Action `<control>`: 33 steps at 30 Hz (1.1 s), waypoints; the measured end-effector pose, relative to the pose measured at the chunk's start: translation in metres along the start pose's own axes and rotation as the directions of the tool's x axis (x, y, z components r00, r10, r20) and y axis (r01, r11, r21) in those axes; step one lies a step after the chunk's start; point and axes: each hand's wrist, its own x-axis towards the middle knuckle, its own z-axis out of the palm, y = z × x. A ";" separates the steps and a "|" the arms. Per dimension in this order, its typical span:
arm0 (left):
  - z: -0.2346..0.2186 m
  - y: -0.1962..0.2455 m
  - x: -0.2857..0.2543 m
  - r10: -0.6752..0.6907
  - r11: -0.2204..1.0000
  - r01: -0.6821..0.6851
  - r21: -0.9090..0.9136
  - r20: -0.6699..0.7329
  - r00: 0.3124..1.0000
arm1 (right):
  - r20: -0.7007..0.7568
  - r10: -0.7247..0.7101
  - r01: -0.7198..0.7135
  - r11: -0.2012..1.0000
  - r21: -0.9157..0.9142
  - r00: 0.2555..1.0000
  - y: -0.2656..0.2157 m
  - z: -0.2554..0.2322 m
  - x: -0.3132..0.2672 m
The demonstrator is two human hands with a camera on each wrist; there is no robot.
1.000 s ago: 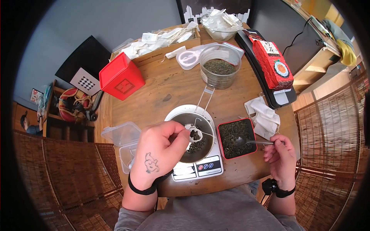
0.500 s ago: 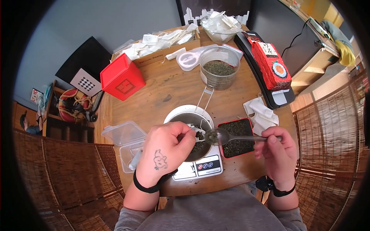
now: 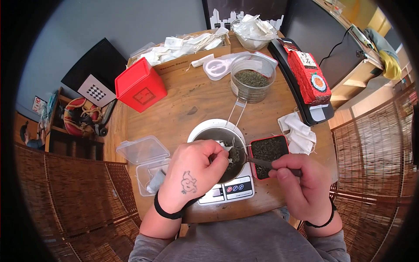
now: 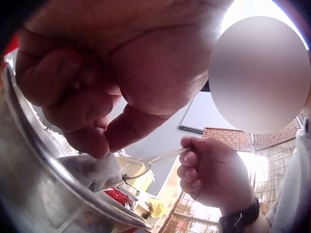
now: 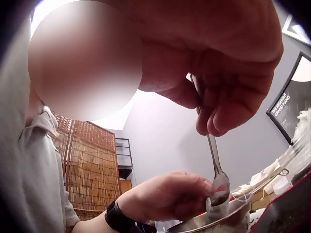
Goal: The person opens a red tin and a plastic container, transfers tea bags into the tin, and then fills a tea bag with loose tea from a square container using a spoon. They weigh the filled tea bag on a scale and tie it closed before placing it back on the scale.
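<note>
My left hand [image 3: 194,168] pinches a small white tea bag [image 4: 92,172] at the near side of a metal pot [image 3: 209,132]. Loose tea leaves [image 3: 235,159] lie in the pot, which stands on a white kitchen scale [image 3: 214,196]. My right hand [image 3: 307,185] holds a metal spoon [image 3: 262,163] by its handle. In the right wrist view the spoon's bowl [image 5: 221,189] tips down at the bag's mouth, beside the left fingertips. A red-rimmed tin [image 3: 287,146] of dark tea leaves sits right of the pot, under the spoon handle.
An open clear plastic box [image 3: 142,148] is at left, a red box [image 3: 139,85] behind it. A clear tub [image 3: 251,94] of tea, a black vacuum sealer [image 3: 321,117] with a red tea pack [image 3: 305,74], and white cloth bags [image 3: 299,133] stand around the pot.
The right hand has lifted a spoonful of tea leaves from the red-rimmed tin and carried it left to the tea bag. The left hand keeps its pinch, shifted slightly right.
</note>
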 end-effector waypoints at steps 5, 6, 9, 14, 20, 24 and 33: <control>-0.005 0.002 -0.002 -0.020 1.000 0.020 -0.010 0.002 1.000 | 0.100 -0.295 0.311 0.912 -0.267 0.950 -0.023 -0.003 0.013; -0.006 0.002 -0.003 -0.026 1.000 0.026 -0.016 0.006 1.000 | 0.104 -0.298 0.315 0.911 -0.266 0.949 -0.024 0.000 0.014; -0.008 0.001 -0.004 -0.027 1.000 0.027 -0.016 0.004 1.000 | 0.134 -0.345 0.369 0.892 -0.260 0.929 -0.026 0.003 0.014; -0.012 0.002 -0.006 -0.065 0.998 0.065 -0.019 0.010 0.998 | 0.111 -0.433 0.446 0.853 -0.271 0.895 -0.027 0.000 0.011; -0.017 0.000 -0.010 -0.106 0.992 0.105 -0.065 -0.004 0.994 | -0.007 -0.267 0.260 0.946 -0.195 0.964 -0.016 -0.019 -0.007; -0.023 0.002 -0.013 -0.065 0.993 0.066 -0.093 0.016 0.998 | -0.082 -0.108 0.097 0.988 -0.122 0.991 0.001 -0.019 -0.025; -0.024 0.004 -0.013 -0.148 0.985 0.147 -0.095 -0.003 0.989 | -0.157 0.006 -0.009 1.000 -0.021 0.988 0.013 -0.027 -0.047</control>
